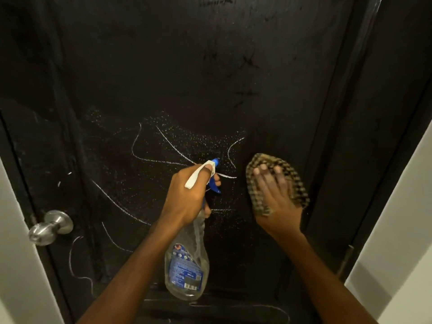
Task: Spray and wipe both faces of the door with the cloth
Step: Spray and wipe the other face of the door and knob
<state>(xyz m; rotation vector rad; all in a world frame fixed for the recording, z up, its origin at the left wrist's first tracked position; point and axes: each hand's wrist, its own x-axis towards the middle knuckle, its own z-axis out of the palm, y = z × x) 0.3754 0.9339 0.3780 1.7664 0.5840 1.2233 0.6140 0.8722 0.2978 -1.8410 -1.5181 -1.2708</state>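
Checked cloth (271, 159), thin and soft, pressed flat against the black door (210, 66), well to the right of the door knob (50, 226) and a little above it. Probably light and limp, apt to bunch or slide on a wet face. Best kept spread under a flat palm, as now. Right hand (277, 202) open on it, fingers straight and apart, pressing.

Between cloth and door knob, the spray bottle (187, 265): clear smooth plastic, blue label, white head with blue trigger and nozzle. Fill level hard to tell; likely light, possibly slippery if wet. Left hand (187, 197) clamped round its neck, a finger on the trigger, nozzle toward the door.

Door face hard and matte, speckled with fine droplets (198, 139) and crossed by pale chalky lines (173, 146), up and right of the door knob. Door knob round, brushed metal.
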